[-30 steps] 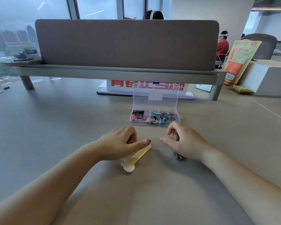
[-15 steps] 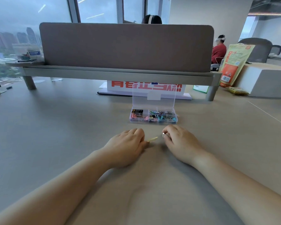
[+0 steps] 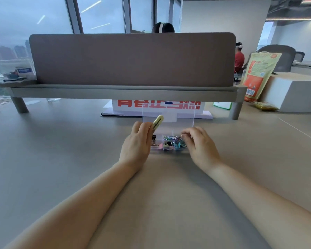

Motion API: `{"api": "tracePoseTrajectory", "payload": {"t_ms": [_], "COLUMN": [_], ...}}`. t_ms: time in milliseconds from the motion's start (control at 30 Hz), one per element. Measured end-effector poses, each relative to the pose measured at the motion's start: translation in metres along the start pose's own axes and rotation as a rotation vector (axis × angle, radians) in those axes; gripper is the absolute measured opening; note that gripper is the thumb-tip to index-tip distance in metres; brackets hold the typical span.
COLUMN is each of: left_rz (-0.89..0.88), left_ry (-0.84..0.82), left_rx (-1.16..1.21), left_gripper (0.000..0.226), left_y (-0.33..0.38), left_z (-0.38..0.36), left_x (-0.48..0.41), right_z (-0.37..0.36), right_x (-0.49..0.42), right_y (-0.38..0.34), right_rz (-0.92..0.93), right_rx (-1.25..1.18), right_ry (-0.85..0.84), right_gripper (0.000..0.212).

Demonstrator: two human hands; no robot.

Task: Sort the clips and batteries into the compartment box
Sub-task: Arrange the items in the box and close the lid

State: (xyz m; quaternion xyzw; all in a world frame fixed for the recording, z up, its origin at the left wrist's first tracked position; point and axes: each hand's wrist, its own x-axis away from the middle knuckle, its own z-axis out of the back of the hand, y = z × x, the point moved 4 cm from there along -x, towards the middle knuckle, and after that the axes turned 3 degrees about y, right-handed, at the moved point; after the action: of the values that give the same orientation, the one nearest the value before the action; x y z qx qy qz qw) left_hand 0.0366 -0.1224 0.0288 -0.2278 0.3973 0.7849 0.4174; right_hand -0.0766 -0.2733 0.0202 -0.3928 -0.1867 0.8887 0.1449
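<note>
A clear compartment box (image 3: 169,151) stands on the table with its lid (image 3: 186,114) upright. Colourful paper clips (image 3: 172,139) fill its right part, binder clips (image 3: 166,145) lie in the middle, and dark batteries (image 3: 153,137) show at the left, partly behind my left hand. That left hand (image 3: 136,142) hovers over the box's left end, holding a long pale yellow clip (image 3: 158,121) that sticks up from its fingers. Over the box's right end, my right hand (image 3: 199,146) pinches its fingertips together on what looks like a small metal clip, mostly hidden.
A grey desk divider (image 3: 131,60) on a raised shelf runs behind the box, with a white sign with red characters (image 3: 158,106) under it. A snack bag (image 3: 258,74) leans on a white block (image 3: 298,94) at the right. Other people sit beyond the divider.
Both hands have lifted from the table in front of the box and moved forward over it. The left one carries the yellow clip, now raised and upright.
</note>
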Motion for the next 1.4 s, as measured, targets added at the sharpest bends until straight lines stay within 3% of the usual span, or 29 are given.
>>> {"api": "tracePoseTrajectory", "payload": {"t_ms": [200,400,500,700,933,1267,1400], "left_rz": [-0.117,0.085,0.104,0.143,0.205,0.271,0.237], "left_ry": [0.042,-0.044,-0.082,-0.133,-0.171,-0.234,-0.223], "left_rx": [0.012,0.243,0.273,0.228,-0.011,-0.028,-0.043], "left_gripper": [0.024,0.024,0.027,0.030,0.028,0.034,0.027], "left_y": [-0.028,-0.045,-0.049,-0.058,-0.061,-0.061,-0.057], "left_z": [-0.023,-0.028,-0.032,-0.041,-0.040,-0.039,-0.036], "left_x": [-0.040,-0.049,-0.047,-0.047,-0.046,-0.045,-0.044], "right_z": [-0.005,-0.020,-0.023,-0.030,-0.030,-0.027,-0.023], "right_x": [-0.053,-0.060,-0.060,-0.057,-0.056,-0.056,-0.056], "right_y": [0.037,0.050,0.051,0.057,0.059,0.059,0.055], "right_rz": [-0.195,-0.171,-0.126,-0.133,-0.096,-0.081,-0.099], "right_rx": [-0.116,-0.126,-0.068,-0.067,0.004,0.049,0.055], "right_ry": [-0.124,-0.252,-0.245,-0.321,-0.306,-0.279,-0.295], "right_gripper": [0.008,0.014,0.011,0.022,0.032,0.037,0.036]}}
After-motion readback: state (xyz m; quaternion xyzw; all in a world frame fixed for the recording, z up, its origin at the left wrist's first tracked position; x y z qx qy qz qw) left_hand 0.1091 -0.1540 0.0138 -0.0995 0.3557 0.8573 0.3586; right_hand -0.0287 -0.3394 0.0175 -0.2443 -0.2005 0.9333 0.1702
